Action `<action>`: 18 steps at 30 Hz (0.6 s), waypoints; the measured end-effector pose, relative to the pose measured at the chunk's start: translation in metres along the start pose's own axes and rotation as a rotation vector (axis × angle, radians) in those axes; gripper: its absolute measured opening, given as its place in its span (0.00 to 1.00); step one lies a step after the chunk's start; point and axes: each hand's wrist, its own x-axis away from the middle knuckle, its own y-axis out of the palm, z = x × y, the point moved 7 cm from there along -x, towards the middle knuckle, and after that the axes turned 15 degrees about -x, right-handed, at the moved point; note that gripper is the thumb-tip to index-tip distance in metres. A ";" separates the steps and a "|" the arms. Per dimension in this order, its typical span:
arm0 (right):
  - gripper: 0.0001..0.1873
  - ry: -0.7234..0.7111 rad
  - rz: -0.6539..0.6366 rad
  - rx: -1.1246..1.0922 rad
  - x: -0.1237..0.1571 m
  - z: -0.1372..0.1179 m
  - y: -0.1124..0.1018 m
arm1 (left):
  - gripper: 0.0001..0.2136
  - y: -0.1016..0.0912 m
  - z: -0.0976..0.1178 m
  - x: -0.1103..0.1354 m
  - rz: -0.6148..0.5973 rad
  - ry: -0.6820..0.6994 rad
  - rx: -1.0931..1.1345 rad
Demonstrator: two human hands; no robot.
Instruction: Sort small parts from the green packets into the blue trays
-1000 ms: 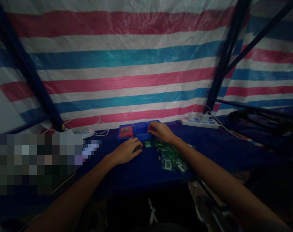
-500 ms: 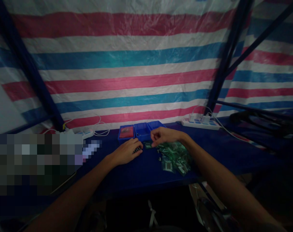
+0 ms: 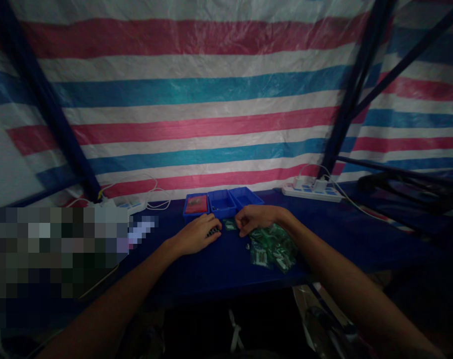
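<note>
My left hand (image 3: 198,234) rests on the blue tabletop, its fingers curled over several small dark parts (image 3: 213,231) that show between the fingertips. My right hand (image 3: 258,219) is at the far edge of a pile of green plastic bags (image 3: 276,244) holding pale, stick-like pieces. Its thumb and fingertips are pinched together; anything between them is too small to make out. One small green bag (image 3: 230,225) lies flat between the two hands. A tiny shiny piece (image 3: 247,246) sits on the table left of the pile.
Behind my hands stand three blue bins: one with a red packet (image 3: 196,204), a middle bin (image 3: 222,201) with a few small bits, and a right bin (image 3: 246,196). Power strips (image 3: 312,191) lie at the back. A pixelated area covers the left. Striped sheeting (image 3: 211,89) hangs behind.
My right hand has come down and slightly nearer, away from the front of the bins to the edge of the bag pile. My left hand stays in place.
</note>
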 end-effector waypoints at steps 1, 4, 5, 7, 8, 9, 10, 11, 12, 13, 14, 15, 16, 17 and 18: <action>0.13 -0.007 -0.005 -0.039 0.001 -0.003 0.001 | 0.08 0.000 0.000 0.000 -0.004 0.000 -0.001; 0.15 -0.022 0.025 -0.199 0.003 -0.012 0.002 | 0.08 0.000 0.000 0.000 -0.015 -0.006 -0.008; 0.15 -0.036 0.050 -0.257 0.004 -0.016 0.001 | 0.08 0.000 0.000 0.000 -0.016 -0.007 -0.010; 0.14 -0.085 0.114 -0.340 0.006 -0.024 -0.004 | 0.09 0.000 0.000 0.000 -0.009 -0.005 -0.016; 0.13 -0.118 0.153 -0.368 0.006 -0.028 -0.007 | 0.09 0.000 0.000 0.000 -0.004 -0.004 -0.021; 0.13 -0.153 0.194 -0.388 0.007 -0.031 -0.011 | 0.09 0.000 0.000 0.000 0.001 -0.004 -0.027; 0.13 -0.191 0.239 -0.405 0.007 -0.033 -0.014 | 0.10 0.000 0.000 0.000 0.006 -0.005 -0.034; 0.13 -0.231 0.291 -0.419 0.007 -0.035 -0.019 | 0.10 0.000 0.000 0.001 0.010 -0.009 -0.042; 0.12 -0.270 0.353 -0.431 0.007 -0.037 -0.023 | 0.10 0.000 -0.001 0.001 0.012 -0.014 -0.048; 0.12 -0.302 0.419 -0.442 0.007 -0.037 -0.028 | 0.10 -0.001 -0.001 0.001 0.014 -0.022 -0.052; 0.11 -0.325 0.485 -0.450 0.008 -0.037 -0.032 | 0.10 -0.001 -0.002 0.001 0.015 -0.030 -0.054; 0.11 -0.337 0.544 -0.455 0.008 -0.036 -0.035 | 0.10 -0.001 -0.003 0.001 0.015 -0.040 -0.054; 0.11 -0.343 0.595 -0.458 0.009 -0.034 -0.038 | 0.09 -0.001 -0.003 0.001 0.016 -0.048 -0.052; 0.11 -0.345 0.631 -0.463 0.009 -0.033 -0.040 | 0.09 -0.001 -0.004 0.001 0.018 -0.055 -0.048; 0.12 -0.351 0.658 -0.471 0.009 -0.032 -0.041 | 0.08 -0.001 -0.005 0.000 0.017 -0.058 -0.044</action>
